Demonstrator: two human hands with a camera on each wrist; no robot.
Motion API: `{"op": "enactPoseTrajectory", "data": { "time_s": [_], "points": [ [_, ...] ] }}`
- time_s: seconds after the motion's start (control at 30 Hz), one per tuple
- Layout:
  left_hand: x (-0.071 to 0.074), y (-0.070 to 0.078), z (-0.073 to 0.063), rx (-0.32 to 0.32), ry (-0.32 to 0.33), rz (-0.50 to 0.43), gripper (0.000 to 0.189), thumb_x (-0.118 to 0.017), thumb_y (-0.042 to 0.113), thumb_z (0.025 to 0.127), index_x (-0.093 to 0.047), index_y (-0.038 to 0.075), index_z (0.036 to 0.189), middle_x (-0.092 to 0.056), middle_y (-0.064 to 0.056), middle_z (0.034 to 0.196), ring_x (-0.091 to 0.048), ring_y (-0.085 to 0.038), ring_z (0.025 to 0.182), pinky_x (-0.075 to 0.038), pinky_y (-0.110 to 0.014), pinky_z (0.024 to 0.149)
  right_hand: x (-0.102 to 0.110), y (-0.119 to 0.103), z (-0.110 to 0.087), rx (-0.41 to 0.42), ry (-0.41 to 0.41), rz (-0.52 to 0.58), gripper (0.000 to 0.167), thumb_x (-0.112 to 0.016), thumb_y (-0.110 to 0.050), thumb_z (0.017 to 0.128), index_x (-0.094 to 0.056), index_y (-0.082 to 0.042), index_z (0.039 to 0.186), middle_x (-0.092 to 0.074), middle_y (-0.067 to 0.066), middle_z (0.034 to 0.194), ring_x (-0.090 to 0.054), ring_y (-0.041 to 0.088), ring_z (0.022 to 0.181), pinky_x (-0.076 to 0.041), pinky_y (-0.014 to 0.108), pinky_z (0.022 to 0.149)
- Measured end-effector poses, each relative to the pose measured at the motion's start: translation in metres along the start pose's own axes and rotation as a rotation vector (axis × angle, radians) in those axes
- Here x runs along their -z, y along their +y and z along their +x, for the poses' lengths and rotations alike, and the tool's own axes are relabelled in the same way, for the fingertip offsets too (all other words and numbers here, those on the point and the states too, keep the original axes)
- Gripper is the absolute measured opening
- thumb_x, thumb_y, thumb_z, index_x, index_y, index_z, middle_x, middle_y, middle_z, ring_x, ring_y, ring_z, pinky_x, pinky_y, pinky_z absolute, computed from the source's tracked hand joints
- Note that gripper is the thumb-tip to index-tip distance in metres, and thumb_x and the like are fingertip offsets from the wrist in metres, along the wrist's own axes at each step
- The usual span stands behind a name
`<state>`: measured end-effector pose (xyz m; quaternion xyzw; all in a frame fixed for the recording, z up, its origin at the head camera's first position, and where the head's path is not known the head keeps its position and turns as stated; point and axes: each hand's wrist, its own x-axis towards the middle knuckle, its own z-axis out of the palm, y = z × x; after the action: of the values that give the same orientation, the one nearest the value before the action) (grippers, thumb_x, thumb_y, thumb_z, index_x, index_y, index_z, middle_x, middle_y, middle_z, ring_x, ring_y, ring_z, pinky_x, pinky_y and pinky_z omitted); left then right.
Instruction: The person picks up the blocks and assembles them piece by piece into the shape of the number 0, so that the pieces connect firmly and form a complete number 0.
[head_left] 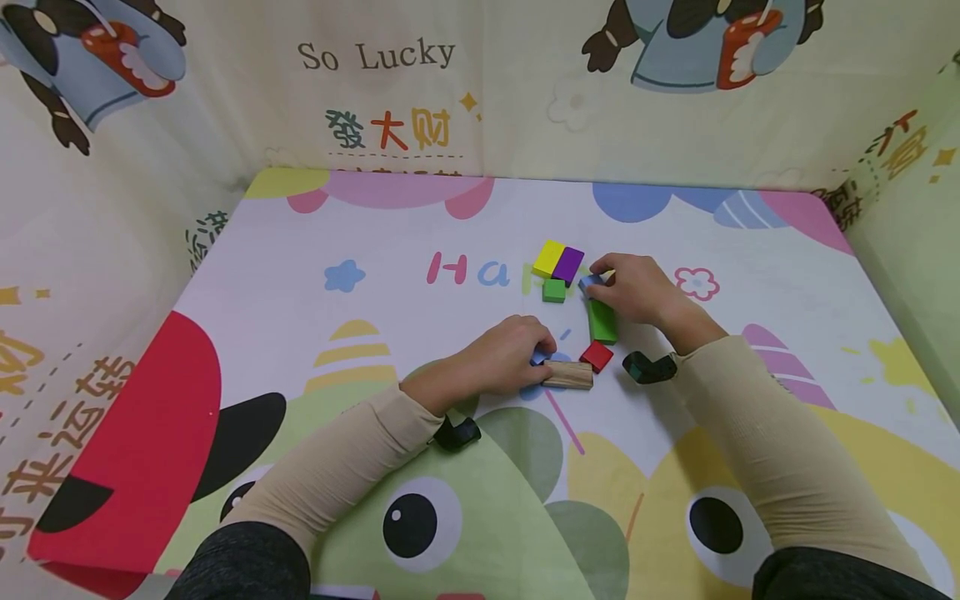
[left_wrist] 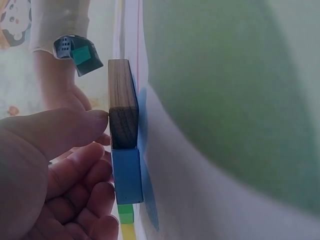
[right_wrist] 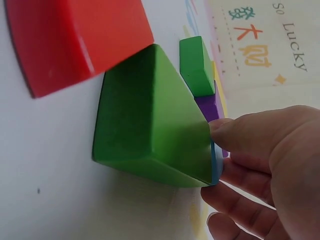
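Note:
My left hand [head_left: 497, 360] pinches a blue block [head_left: 537, 357] between thumb and fingers. End to end with this block lies a brown wood-grain block [head_left: 567, 376]; in the left wrist view the thumb tip is beside it. Farther right, my right hand [head_left: 639, 287] holds another blue block [head_left: 589, 284] by thumb and fingertips. That block is mostly hidden behind the fingers in the right wrist view and meets the far end of a long green block [right_wrist: 155, 120]. A red block [head_left: 597, 357] sits at the green block's near end, close to the brown one.
Beyond the hands, a yellow block [head_left: 548, 258] and a purple block [head_left: 568, 264] lie side by side, with a small green block [head_left: 553, 291] just in front. A printed cloth [head_left: 450, 225] covers the table. Printed curtains [head_left: 525, 100] rise behind and at both sides.

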<state>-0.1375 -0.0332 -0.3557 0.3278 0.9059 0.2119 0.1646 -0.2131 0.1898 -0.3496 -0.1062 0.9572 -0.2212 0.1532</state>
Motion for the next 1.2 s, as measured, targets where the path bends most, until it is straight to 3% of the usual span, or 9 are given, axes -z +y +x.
{"op": "enactPoseTrajectory", "data": {
  "time_s": [1.2],
  "points": [
    [-0.0004, -0.0009, 0.0009, -0.012, 0.004, 0.011, 0.029, -0.072, 0.024, 0.094, -0.069, 0.004, 0.116, -0.065, -0.006, 0.111, -0.055, -0.020, 0.104, -0.045, -0.029, 0.095, -0.0003, -0.0017, 0.0018, -0.005, 0.005, -0.004, 0.045, -0.063, -0.022, 0.098, -0.056, 0.002, 0.135, -0.059, 0.023, 0.128, -0.055, 0.038, 0.113, -0.050, 0.048, 0.091]
  ]
}}
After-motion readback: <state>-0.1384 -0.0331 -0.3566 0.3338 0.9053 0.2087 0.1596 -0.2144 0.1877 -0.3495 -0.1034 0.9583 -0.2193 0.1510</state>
